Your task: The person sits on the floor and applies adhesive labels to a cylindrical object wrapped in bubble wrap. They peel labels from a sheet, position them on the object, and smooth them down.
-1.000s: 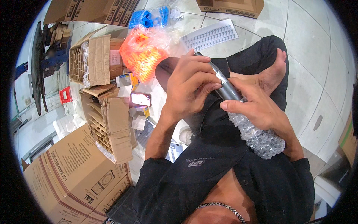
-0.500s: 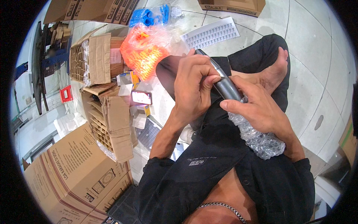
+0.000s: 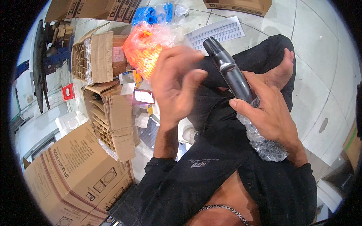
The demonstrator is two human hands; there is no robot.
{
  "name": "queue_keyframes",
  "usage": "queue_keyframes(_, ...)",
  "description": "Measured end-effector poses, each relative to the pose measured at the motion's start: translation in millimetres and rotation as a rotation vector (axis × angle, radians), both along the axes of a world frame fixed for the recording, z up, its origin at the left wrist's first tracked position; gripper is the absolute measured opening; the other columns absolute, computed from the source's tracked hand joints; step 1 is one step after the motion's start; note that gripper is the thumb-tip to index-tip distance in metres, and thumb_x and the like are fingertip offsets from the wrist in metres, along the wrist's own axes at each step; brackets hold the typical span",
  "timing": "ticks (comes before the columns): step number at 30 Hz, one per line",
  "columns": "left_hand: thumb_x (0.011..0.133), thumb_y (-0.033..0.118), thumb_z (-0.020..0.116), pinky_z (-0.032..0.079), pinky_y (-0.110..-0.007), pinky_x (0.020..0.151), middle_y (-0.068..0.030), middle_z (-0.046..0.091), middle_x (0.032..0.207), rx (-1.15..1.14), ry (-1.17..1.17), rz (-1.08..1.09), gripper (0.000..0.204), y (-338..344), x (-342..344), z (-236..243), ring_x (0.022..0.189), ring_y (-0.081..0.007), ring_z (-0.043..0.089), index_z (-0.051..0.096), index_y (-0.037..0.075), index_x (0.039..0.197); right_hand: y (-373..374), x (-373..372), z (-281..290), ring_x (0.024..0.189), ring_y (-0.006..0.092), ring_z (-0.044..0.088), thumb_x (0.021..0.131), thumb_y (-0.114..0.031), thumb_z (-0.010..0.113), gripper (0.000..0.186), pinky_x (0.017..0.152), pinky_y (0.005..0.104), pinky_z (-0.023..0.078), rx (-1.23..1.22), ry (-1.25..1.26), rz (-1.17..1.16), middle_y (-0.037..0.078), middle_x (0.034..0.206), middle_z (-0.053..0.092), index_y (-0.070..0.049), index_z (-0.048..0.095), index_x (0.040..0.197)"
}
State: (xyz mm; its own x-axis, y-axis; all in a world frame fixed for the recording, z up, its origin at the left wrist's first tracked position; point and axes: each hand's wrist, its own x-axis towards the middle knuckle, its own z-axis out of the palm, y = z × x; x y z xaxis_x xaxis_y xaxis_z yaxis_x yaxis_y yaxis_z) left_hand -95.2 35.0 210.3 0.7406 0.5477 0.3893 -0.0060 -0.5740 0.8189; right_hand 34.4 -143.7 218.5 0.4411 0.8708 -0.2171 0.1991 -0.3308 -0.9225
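Black handle (image 3: 228,69) is gripped by right hand (image 3: 266,113), lower end sheathed in bubble wrap (image 3: 261,142) | handle is held tilted above crossed legs (image 3: 260,51) | left hand (image 3: 175,84), blurred, is held clear, thumb and fingers apparently parted

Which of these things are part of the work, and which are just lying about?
In use:
- black tube, held in the right hand
- bubble wrap at its lower end
- left hand, blurred, apart from the tube

Lying about, apparently (no hand touches them):
- printed sheet
- orange netting
- blue plastic pieces
- lit phone
- open carton with dividers
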Motion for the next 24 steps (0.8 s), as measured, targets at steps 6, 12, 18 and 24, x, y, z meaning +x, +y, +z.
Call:
queue_keyframes(6,0.080,0.017,0.074,0.044,-0.038,0.083,-0.0111,0.062,0.099,0.166,0.199,-0.186,0.026,3,11,6,0.092,-0.0293,0.057,0.071,0.006,0.103,1,-2,8,0.075,0.0403,0.065,0.083,-0.027,0.065,0.050,0.071,0.0456,0.048,-0.068,-0.023,0.008,0.023,0.083,0.064,0.005,0.054,0.119)
queue_keyframes(12,0.080,0.010,0.073,0.045,-0.035,0.081,-0.0108,0.061,0.095,0.146,0.265,-0.186,0.013,2,15,10,0.089,-0.0247,0.058,0.068,0.003,0.089,0,-2,1,0.075,0.0390,0.065,0.082,-0.026,0.066,0.049,0.071,0.0453,0.048,-0.089,-0.036,0.005,0.023,0.082,0.064,0.004,0.054,0.119)
queue_keyframes(18,0.089,0.004,0.064,0.049,-0.033,0.080,-0.0117,0.062,0.098,-0.400,-0.218,0.053,0.008,2,10,-7,0.089,-0.0194,0.059,0.063,-0.003,0.093,9,5,12,0.086,0.0245,0.067,0.081,-0.030,0.070,0.054,0.081,0.0341,0.049,-0.032,0.037,0.033,0.014,0.093,0.068,-0.001,0.056,0.125)
queue_keyframes(24,0.096,0.005,0.056,0.050,-0.035,0.086,-0.0129,0.060,0.102,-0.538,-0.447,0.102,0.010,19,-11,13,0.089,-0.0199,0.061,0.060,-0.004,0.096,-4,16,11,0.083,0.0187,0.064,0.081,-0.032,0.071,0.056,0.077,0.0308,0.047,-0.203,0.156,-0.079,0.009,0.089,0.064,-0.001,0.056,0.125)
